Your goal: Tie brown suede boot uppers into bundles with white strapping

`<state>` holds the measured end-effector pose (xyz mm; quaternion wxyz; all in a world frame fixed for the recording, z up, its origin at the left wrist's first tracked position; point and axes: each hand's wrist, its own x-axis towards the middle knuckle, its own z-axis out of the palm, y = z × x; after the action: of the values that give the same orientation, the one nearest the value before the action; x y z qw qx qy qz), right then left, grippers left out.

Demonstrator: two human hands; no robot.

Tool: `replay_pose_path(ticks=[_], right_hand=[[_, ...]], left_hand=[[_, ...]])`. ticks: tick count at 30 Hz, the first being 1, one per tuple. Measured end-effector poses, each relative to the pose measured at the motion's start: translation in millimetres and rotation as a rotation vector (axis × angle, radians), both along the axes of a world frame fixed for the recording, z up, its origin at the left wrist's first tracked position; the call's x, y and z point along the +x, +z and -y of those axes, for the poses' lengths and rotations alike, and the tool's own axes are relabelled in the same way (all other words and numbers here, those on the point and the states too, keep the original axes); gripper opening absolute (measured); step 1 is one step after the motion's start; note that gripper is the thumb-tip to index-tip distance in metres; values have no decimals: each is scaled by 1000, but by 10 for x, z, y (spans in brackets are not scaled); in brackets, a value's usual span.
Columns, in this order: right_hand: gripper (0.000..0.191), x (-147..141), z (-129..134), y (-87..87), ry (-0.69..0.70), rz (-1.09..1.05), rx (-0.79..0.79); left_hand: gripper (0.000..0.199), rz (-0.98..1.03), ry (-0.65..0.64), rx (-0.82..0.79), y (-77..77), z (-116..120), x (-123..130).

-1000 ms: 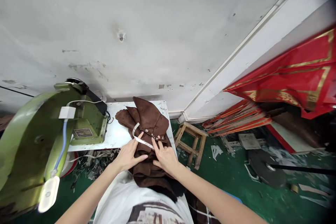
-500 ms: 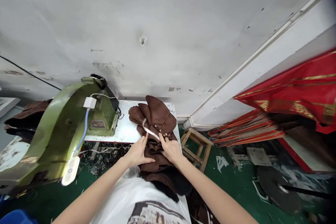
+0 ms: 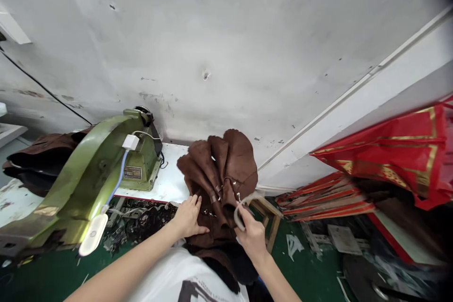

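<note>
A stack of brown suede pieces (image 3: 242, 158) with scalloped edges fans out in front of me, with small metal fittings near its middle. At the stack's left side, my left hand (image 3: 189, 217) grips the suede, thumb spread apart from curled fingers. My right hand (image 3: 252, 233) is closed on a pale strip (image 3: 238, 217), pinched between thumb and fingers. The strip bends in a loop at the right side of the stack. What lies beneath the suede is hidden.
To the left stands a green machine (image 3: 88, 158) with a cable and white plug, on a white table (image 3: 173, 179). Behind it lie more brown pieces (image 3: 42, 151). A wooden stool (image 3: 274, 226) and red fabric (image 3: 389, 146) are on the right. A grey wall (image 3: 212, 33) rises ahead.
The suede stack has risen and fanned wider. The pale strip, earlier lying across the pieces under both hands, is now off to the right in my right hand. The view has shifted slightly.
</note>
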<state>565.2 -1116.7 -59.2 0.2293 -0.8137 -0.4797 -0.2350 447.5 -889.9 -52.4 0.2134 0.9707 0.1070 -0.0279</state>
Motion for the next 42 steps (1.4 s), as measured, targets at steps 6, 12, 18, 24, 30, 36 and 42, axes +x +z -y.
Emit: replay_pose_path(ticks=[6,12,18,24,30,36,42], right_hand=[[79,-576,-45,99,-70,-129,-646],[57,-671,-277,234,-117,-138,-775],[43,-736,-353,160,-26,-49,-703],[43,-766,-322,166,7,-248,-515],[37,-270,514,166,168,-1043,187],[34,932,722,-214,-157,-1361,859],[40,1174,356,289,98,-1518,802]], left_hand=[[51,122,-65,-81,-50,-55,-54],[26,-35,-82,-77,455,-549,-295],[39,89,-210,175,1127,-120,98],[54,25,-513,524,492,408,787],[49,263,-388,486,64,302,690],[50,347,-401,400,35,260,660],[49,153,-343,321,10,250,645]])
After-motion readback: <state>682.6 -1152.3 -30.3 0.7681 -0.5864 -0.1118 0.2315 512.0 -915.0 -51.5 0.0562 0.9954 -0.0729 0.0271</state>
